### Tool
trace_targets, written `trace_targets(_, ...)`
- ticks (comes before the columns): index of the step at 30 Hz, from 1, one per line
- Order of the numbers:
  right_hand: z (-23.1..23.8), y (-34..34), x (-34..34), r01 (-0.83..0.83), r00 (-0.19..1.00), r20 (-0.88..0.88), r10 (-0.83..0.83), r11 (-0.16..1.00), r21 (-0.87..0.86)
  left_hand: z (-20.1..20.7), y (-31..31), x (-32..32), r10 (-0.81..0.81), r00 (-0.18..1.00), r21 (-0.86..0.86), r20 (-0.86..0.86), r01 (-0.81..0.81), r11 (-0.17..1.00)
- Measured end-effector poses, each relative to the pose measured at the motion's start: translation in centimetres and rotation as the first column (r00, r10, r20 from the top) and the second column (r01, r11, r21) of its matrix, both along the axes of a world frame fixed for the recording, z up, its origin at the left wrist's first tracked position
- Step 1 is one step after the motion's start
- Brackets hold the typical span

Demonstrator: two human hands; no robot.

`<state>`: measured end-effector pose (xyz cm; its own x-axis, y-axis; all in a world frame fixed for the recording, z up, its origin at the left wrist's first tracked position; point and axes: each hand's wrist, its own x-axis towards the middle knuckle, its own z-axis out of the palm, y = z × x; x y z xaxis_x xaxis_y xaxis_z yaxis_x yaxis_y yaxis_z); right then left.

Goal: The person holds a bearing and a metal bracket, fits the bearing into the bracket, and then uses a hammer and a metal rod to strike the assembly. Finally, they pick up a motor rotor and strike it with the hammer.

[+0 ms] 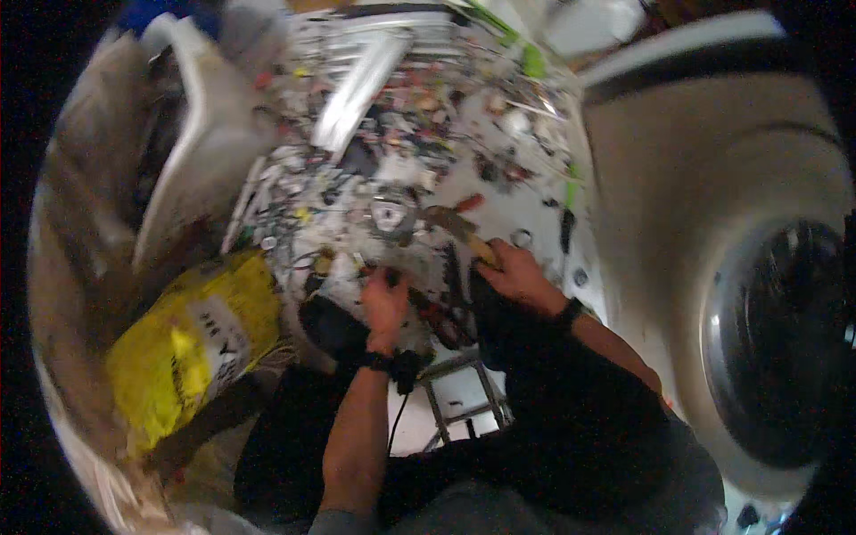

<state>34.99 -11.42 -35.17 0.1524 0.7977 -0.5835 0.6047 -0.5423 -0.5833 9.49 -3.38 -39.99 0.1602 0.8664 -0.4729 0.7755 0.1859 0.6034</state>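
Observation:
My right hand (517,272) is closed around the yellowish handle of what looks like a hammer (462,230). Its brownish, curved head points up and left, toward a silvery metal part (390,212) with a round centre. Below that part, my left hand (385,303) has its fingers curled down and together. Whatever those fingers hold is too blurred to make out. Small scraps and loose parts surround both hands, and a red-orange piece (469,203) lies just beyond the hammer.
A heap of mixed scrap (419,98) spreads across the floor ahead, with a long shiny strip (361,94) on it. At left lies a yellow bag (192,348) near a pale curved panel (201,160). A front-loading washing machine (660,205) stands at right. A small metal-framed stool (459,392) sits between my legs.

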Motion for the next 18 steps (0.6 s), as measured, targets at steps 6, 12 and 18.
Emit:
trace_targets(6, -5.9, -6.4, -2.3, 0.089, 0.984, -0.17, -0.046, 0.964, 0.251, -6.3, -6.4, -6.5, -0.1, 0.994, -0.089, 0.053, 0.105, 0.991)
trace_targets(12, -5.4, -8.9, -2.9, 0.171, 0.967, -0.238, -0.095, 0.931, 0.322, -4.4, -6.5, -6.3, -0.164, 0.986, -0.185, 0.01, 0.163, 0.969)
trace_targets(18, -6.4, -10.1, -2.5, 0.157, 0.978, -0.194, -0.076, 0.881, 0.447, -3.7, -5.4, -6.4, -0.364, 0.929, -0.131, -0.074, 0.352, 0.927)
